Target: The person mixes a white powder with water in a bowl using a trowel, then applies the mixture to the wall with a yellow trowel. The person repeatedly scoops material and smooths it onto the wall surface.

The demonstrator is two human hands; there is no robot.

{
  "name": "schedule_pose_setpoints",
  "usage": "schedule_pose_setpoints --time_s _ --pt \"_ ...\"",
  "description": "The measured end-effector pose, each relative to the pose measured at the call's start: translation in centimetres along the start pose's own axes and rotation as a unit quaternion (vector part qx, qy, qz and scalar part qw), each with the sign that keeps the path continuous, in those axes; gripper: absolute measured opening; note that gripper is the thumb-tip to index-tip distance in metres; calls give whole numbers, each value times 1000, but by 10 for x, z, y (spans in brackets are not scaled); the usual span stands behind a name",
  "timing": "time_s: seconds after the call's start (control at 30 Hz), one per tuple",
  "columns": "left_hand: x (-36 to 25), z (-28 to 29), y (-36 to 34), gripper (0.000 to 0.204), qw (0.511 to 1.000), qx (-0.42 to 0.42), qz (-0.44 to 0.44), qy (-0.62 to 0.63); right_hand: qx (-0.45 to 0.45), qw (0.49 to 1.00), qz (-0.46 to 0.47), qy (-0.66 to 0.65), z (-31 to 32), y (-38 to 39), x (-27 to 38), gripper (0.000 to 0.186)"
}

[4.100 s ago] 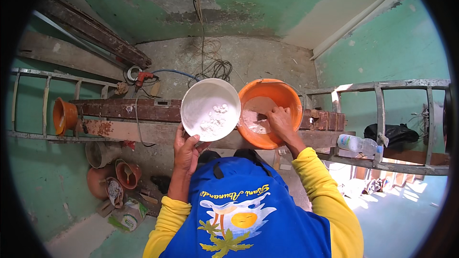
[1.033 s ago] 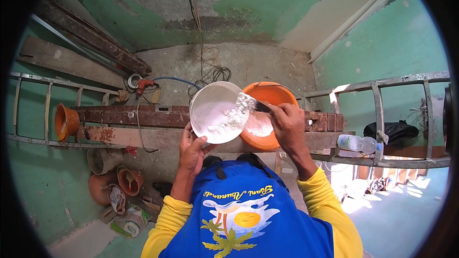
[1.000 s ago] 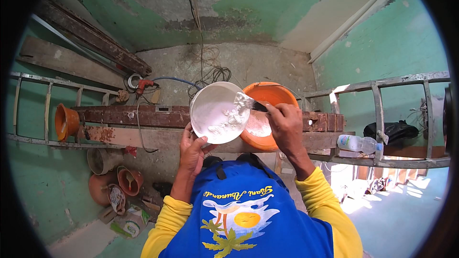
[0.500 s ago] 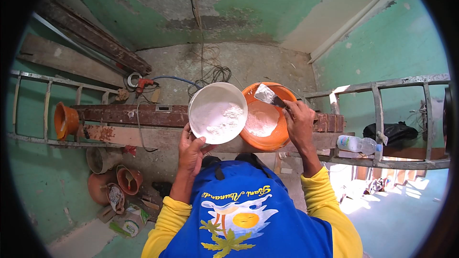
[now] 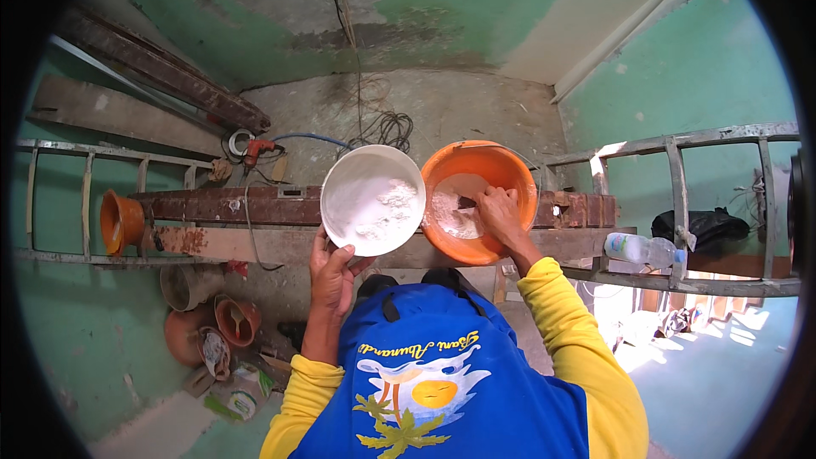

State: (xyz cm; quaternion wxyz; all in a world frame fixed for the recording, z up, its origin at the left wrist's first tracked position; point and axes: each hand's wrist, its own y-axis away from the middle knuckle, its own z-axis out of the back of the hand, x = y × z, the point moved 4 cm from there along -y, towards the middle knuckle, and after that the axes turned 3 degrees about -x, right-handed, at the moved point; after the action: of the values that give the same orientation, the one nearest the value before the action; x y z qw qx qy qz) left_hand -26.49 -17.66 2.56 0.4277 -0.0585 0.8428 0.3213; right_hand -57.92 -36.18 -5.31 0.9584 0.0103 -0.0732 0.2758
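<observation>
My left hand [image 5: 334,268] grips the near rim of a white bucket [image 5: 344,183], tilted so its inside shows, with white powder [image 5: 389,208] lying on its right side. Just right of it, an orange bucket [image 5: 517,174] stands on the plank, a pale powder [image 5: 459,191] in its bottom. My right hand [image 5: 503,217] reaches down inside the orange bucket, closed round a putty knife [image 5: 466,202]. Most of the blade is sunk in the powder or hidden in shadow.
Planks [image 5: 229,242] span two metal ladders [image 5: 676,178] at left and right. A plastic bottle [image 5: 642,251] lies on the right end; a small orange bucket [image 5: 121,221] hangs left. Behind are a red power drill [image 5: 257,150] and coiled cable [image 5: 391,129]. Several buckets [image 5: 238,320] sit below left.
My right hand has lowered the putty knife from above the orange bucket's rim into the powder. The white bucket has shifted slightly left in my left hand.
</observation>
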Motion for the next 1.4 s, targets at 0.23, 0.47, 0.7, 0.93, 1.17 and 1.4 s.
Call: schedule_pose_setpoints --time_s 0.23,0.47,0.7,0.93,1.17,1.4 --pt "3 -2 -2 74 1000 7 1 7 59 993 -28 -97 1 0 -7 23" --pt "-2 -9 -7 73 1000 11 -8 4 58 991 -26 -116 57 5 11 24" --pt "-4 -12 -10 74 1000 18 -8 2 17 992 -30 -125 78 11 22 23" --pt "-4 -11 -13 74 1000 21 -5 7 -5 996 -36 -85 77 15 30 19" --pt "-5 -10 -13 75 1000 25 -1 13 -16 990 -68 -125 114 34 31 22" --pt "-7 -15 -10 75 999 46 9 16 -83 977 -54 -189 165 37 58 24"
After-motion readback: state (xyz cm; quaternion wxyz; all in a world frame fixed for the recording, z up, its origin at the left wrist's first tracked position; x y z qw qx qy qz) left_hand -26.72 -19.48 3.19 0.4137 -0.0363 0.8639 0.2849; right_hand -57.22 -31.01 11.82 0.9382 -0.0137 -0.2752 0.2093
